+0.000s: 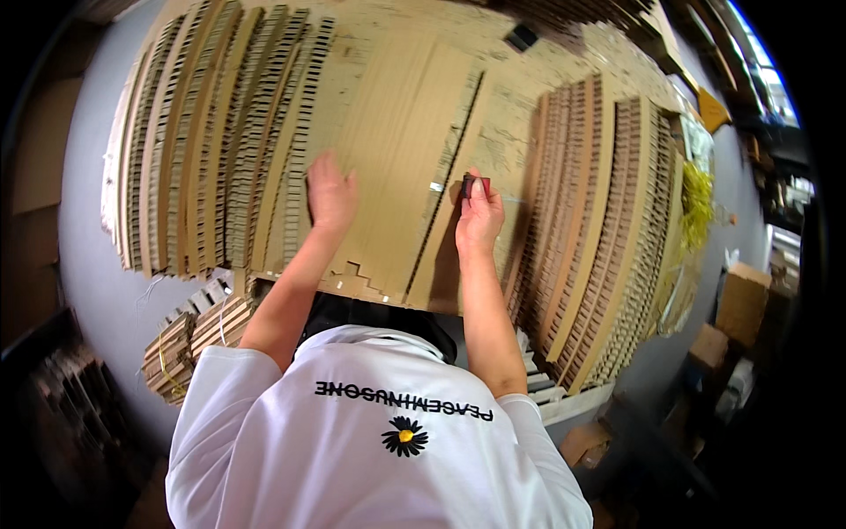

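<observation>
Between the thumb and fingers of my right hand (478, 220) is a small dark red and black block (486, 187); its exact kind cannot be made out. It is held above a cardboard strip, to the right of a long dark gap. My left hand (331, 196) has its thumb apart from its fingers and is slightly blurred. That hand is over the left edge of a flat brown cardboard sheet (388, 132), beside the innermost of the standing cardboard strips (295, 150). Nothing shows in its grasp.
Rows of slotted cardboard strips (189, 141) stand on the left, and more rows (590, 220) on the right. A small black object (521, 37) lies at the far side. Yellow strapping (697, 204) hangs at the right. Tied cardboard bundles (198, 339) sit lower left.
</observation>
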Tool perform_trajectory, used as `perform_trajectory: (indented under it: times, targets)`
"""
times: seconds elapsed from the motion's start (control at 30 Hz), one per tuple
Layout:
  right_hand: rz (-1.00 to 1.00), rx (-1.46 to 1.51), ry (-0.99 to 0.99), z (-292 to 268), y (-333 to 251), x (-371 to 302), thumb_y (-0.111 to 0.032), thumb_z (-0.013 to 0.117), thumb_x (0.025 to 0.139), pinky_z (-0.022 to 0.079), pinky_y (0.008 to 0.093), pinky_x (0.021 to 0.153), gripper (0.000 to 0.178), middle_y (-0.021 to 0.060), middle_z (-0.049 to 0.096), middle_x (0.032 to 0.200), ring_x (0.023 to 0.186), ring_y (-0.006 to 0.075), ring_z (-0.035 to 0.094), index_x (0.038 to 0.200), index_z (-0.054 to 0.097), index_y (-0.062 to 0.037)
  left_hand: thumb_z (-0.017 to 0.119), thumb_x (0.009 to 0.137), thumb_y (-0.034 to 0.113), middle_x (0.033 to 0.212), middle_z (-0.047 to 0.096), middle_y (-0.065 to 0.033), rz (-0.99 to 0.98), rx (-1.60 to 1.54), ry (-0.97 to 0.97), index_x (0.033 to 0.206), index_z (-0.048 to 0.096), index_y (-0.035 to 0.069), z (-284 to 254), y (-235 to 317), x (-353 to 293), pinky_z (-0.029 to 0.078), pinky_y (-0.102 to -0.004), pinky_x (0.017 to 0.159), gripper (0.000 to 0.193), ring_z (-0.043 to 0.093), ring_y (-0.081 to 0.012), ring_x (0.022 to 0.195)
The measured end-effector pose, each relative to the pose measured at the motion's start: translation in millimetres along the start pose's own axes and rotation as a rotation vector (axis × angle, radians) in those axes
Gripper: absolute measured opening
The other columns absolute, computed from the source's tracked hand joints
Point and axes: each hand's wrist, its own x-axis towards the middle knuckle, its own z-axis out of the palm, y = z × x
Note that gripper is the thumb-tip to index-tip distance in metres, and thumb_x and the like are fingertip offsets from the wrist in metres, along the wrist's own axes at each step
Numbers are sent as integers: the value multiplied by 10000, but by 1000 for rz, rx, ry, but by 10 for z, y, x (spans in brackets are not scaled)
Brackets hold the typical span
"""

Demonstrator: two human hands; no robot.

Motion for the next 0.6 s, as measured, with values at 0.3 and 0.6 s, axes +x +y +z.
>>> perform_trajectory:
  times: [0.3,0.6]
  targets:
    - [138,-127,-128,331,290,-194,-34,654,977,528,332,970,118,156,660,1294,1107,183,642,1056,569,-50,608,958,220,1428,489,-208,-136,14,-16,1406,459,-24,-131,-28,24,359,-513,1116,532,434,-410,1318]
    - [105,-381,-174,563,-119,258,-143,769,922,378,222,569,119,-33,651,871,710,42,513,926,668,-81,651,936,160,1436,475,-198,-94,45,111,1409,455,-16,-64,-222,-73,371,-510,1118,541,438,-402,1325]
